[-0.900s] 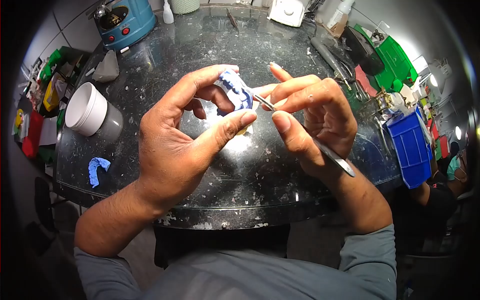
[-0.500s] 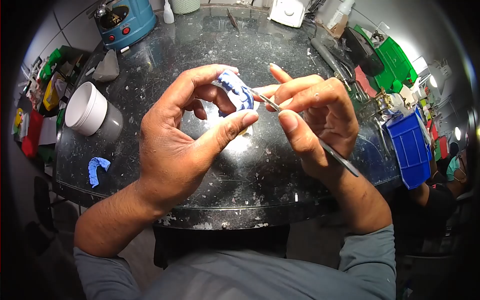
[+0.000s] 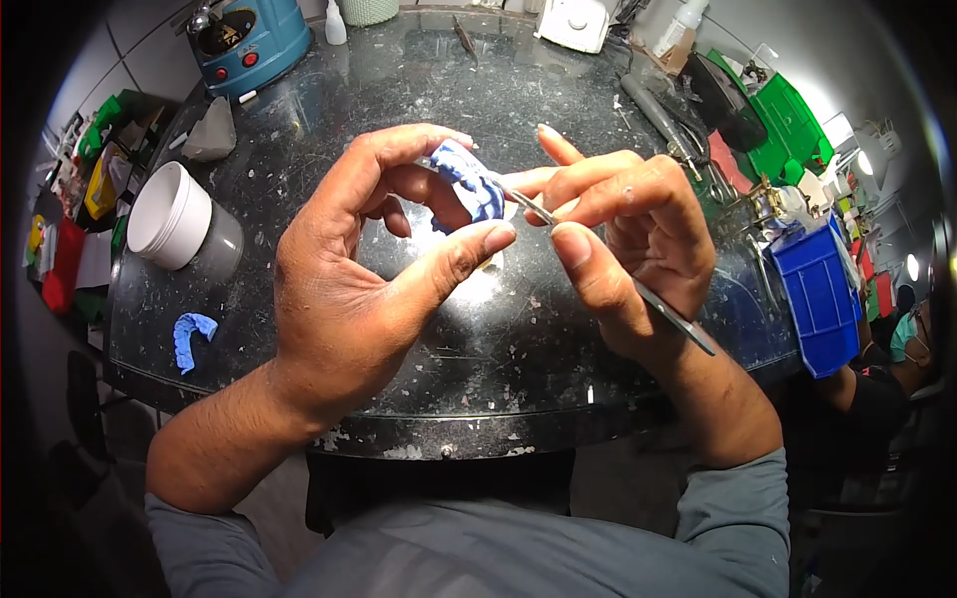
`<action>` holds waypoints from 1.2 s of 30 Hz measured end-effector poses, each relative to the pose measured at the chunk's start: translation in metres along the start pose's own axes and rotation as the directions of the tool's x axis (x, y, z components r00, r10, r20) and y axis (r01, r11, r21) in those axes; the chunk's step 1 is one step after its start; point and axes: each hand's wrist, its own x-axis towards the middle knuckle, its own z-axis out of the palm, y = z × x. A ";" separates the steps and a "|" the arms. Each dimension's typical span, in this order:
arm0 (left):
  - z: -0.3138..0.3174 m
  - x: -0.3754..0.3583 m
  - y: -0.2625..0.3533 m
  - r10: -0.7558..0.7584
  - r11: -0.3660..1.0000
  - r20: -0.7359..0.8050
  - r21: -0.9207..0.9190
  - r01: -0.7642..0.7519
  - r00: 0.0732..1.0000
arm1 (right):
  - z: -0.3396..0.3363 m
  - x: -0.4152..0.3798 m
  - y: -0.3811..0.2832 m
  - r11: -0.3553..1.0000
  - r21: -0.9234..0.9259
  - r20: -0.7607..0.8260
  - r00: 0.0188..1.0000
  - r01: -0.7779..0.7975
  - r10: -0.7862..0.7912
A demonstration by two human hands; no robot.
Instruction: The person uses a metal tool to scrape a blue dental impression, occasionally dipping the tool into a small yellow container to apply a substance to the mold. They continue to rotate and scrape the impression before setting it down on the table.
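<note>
Between the thumb and fingers of my left hand (image 3: 349, 239) is a blue-and-white dental impression (image 3: 471, 184), held up over the black table. My right hand (image 3: 638, 229) pinches a thin metal carving tool (image 3: 678, 317) like a pen. Its tip meets the right side of the impression, though the exact contact point is too small to make out. The tool's flat far end sticks out below my right palm. Lower left on the table lies a second, curved blue impression piece (image 3: 186, 337), touched by neither hand.
A white tub (image 3: 171, 214) stands at the left, near a blue machine with red buttons (image 3: 249, 50). On the right are a blue bin (image 3: 817, 299), green bins (image 3: 788, 125) and a grey handpiece (image 3: 648, 108). Another person (image 3: 877, 374) sits at the far right.
The impression has turned slightly in my left hand, and the tool's tip has shifted a little along its right side. Both hands keep nearly the same places.
</note>
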 end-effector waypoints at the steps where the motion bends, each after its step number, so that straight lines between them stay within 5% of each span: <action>1: 0.000 0.000 -0.001 0.017 1.000 0.005 0.001 -0.017 1.000 | 0.000 0.001 0.000 1.000 -0.002 0.005 1.000 0.003 -0.003; 36: -0.002 0.001 -0.002 0.048 0.998 0.045 0.030 -0.049 0.998 | -0.004 0.002 -0.001 0.999 -0.037 0.051 0.998 0.025 -0.023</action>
